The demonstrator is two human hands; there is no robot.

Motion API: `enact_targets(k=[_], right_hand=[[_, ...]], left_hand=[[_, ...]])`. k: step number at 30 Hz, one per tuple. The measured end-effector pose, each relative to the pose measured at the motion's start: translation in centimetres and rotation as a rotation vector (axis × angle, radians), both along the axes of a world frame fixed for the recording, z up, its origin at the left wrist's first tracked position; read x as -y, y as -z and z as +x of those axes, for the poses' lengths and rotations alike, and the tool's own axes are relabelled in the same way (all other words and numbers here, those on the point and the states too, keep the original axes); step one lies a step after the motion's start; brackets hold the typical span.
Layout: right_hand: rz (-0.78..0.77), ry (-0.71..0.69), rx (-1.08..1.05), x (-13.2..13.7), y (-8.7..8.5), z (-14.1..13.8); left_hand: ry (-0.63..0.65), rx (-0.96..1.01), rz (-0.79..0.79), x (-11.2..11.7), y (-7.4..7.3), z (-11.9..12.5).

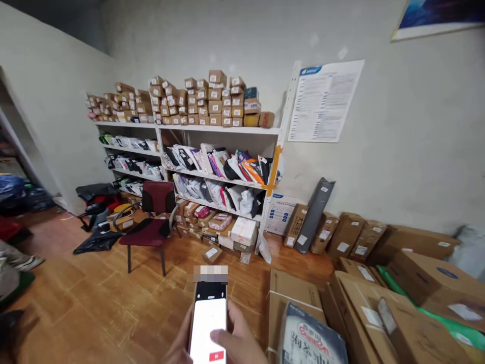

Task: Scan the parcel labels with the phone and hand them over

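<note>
A smartphone (204, 321) is held upright low in the middle of the view, its screen mostly white with a red button near the bottom. My left hand (181, 338) is closed around the phone's left edge. From the other side my right hand (242, 336) grips the right edge, with its thumb lying over the screen. The top end of the phone is blurred out by a pixelated patch. Beyond it on the floor lies a small cardboard box (212, 254) with a white label.
White shelving (220, 128) along the wall carries boxes and bagged parcels. A dark red chair (151, 235) stands in front of it. Large cartons (424, 278) and a printed sack (312, 336) crowd the right side. Black bags (96, 242) lie on the tiled floor at left.
</note>
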State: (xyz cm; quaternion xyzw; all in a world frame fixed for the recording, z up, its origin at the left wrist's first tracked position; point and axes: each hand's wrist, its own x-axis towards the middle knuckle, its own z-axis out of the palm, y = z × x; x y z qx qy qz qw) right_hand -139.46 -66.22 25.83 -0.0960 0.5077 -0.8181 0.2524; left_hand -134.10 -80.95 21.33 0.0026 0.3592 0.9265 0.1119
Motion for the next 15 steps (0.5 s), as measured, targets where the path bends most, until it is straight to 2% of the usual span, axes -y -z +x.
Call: enact_targets(k=[3, 5, 10, 12, 15], right_hand=[[0.064, 0.126, 0.013, 3.4, -1.8, -4.8], [0.108, 0.218, 0.045, 5.3, -2.3, -7.9], [0.170, 0.379, 0.106, 8.3, -1.7, -15.0], [0.178, 0.385, 0.101, 8.9, -1.2, -18.0], [0.179, 0.381, 0.070, 9.6, -0.5, -22.5]], left_hand=[[0.031, -0.053, 0.000, 3.2, -1.5, -4.5], [0.082, -0.077, 0.003, 4.8, -2.7, -7.8], [0.166, -0.059, 0.067, 7.3, -5.0, -14.4], [0.228, -0.052, 0.067, 8.0, -5.1, -17.1], [0.279, -0.065, 0.048, 9.1, -4.0, -22.3]])
